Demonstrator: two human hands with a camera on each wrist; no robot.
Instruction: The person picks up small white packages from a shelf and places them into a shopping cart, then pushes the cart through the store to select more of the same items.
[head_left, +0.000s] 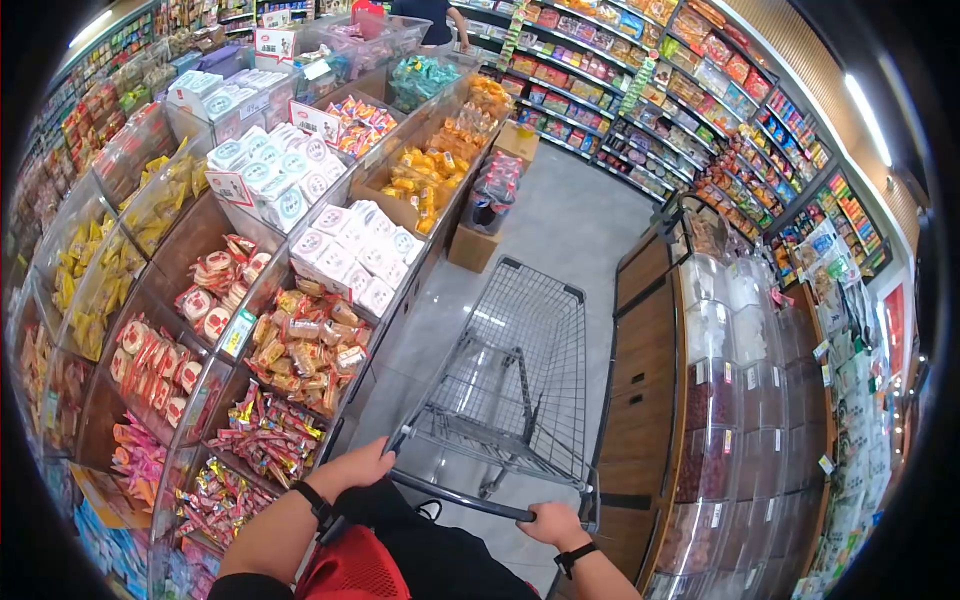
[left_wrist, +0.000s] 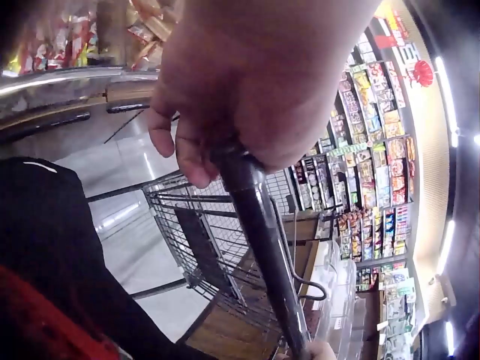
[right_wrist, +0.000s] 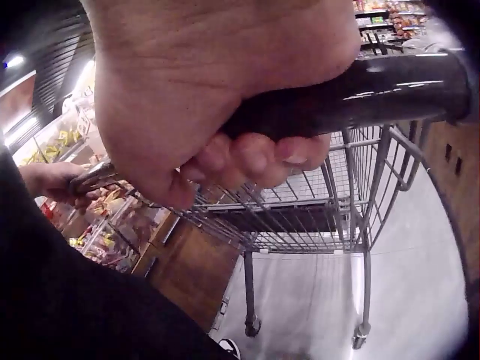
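Note:
A grey wire shopping cart stands in front of the person, its basket pointing up the aisle. Its dark handle runs across just ahead of the body. At the left end of this bar the left hand grips it; in the left wrist view, curled fingers hang around the handle. The right hand holds the other end. Seen from the right wrist, its fingers wrap under the bar, with the cart's frame and wheels below.
Bins of wrapped snacks line the left side, close to the cart. Bottles stand on cardboard boxes farther along. On the right is a wooden counter with clear bins. Stocked shelves and another person are ahead.

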